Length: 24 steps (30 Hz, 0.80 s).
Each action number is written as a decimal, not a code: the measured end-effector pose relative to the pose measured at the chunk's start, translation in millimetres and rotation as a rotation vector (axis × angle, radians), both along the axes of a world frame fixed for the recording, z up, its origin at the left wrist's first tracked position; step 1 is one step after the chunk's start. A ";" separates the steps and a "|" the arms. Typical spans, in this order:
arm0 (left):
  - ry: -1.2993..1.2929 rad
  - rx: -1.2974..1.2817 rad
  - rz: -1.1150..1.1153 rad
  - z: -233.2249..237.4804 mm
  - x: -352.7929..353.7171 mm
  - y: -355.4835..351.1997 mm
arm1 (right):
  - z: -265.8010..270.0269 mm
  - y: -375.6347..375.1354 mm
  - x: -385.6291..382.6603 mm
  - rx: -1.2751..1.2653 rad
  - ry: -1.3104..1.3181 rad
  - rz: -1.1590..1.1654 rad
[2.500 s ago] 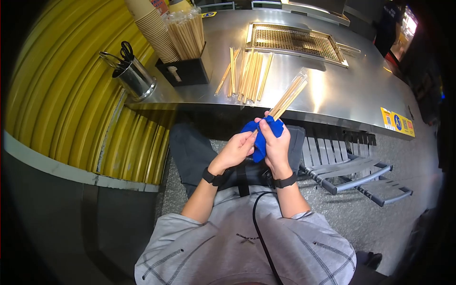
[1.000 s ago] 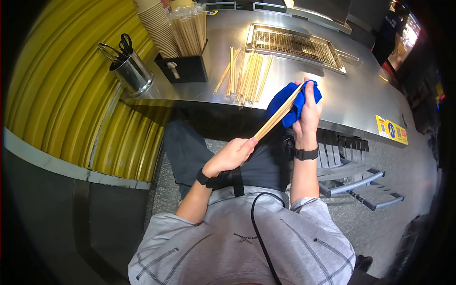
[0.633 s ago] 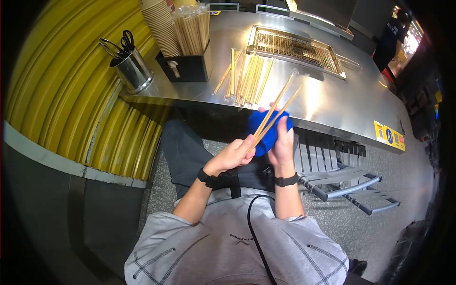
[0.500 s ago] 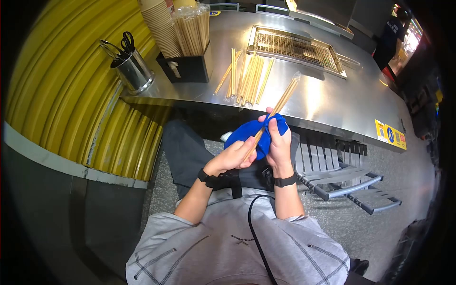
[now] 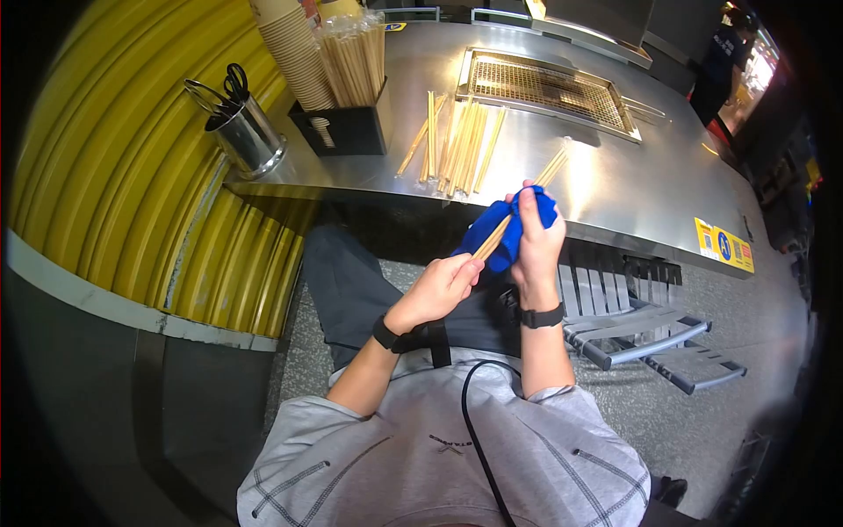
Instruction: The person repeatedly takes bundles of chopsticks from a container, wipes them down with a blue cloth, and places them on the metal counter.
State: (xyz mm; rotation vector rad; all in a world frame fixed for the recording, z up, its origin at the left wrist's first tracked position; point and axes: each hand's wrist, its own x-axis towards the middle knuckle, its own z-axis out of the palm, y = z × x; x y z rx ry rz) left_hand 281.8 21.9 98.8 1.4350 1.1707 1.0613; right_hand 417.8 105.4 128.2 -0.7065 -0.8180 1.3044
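Note:
My left hand (image 5: pixel 436 287) is closed round the lower end of a few wooden chopsticks (image 5: pixel 493 242), which slant up to the right over the table edge. Wrapped about their middle is a blue cloth (image 5: pixel 479 232), and my right hand (image 5: pixel 538 248) grips it, thumb pressed on top. The far ends stick out past the right hand, with what looks like clear wrapping at the tips. Just beyond, a loose row of wrapped chopsticks (image 5: pixel 464 149) lies on the steel table (image 5: pixel 606 189).
At the left stand a black caddy (image 5: pixel 356 132) with stacked paper cups (image 5: pixel 294 57) and packed chopsticks (image 5: pixel 353 61), and a metal canister (image 5: pixel 250 140) holding scissors. A grill grate (image 5: pixel 544 90) is set into the table. Right: a folding chair (image 5: pixel 632 325) and a person (image 5: pixel 722 66).
Both hands have shifted up, the right one also rightward. The right hand and the cloth have slid along the chopsticks toward their far ends, away from my left hand.

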 end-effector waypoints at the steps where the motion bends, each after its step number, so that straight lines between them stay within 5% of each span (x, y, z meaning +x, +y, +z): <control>1: -0.031 -0.026 -0.020 -1.4 -1.6 -0.1 | 4.7 5.4 3.3 0.000 0.007 -0.016; 9: -0.168 -0.122 -0.172 -4.1 -15.1 -0.3 | 18.3 45.5 36.0 0.031 0.222 -0.057; 13: -0.231 -0.132 -0.200 -4.4 -14.0 2.4 | 17.2 25.2 33.3 0.080 0.362 0.105; 19: -0.283 -0.143 -0.044 -5.8 -5.6 3.0 | -18.8 -22.7 -2.0 0.051 -0.015 0.251; 24: 0.015 0.136 0.215 -11.6 0.8 4.7 | -18.1 -23.8 -11.0 -0.033 -0.092 0.162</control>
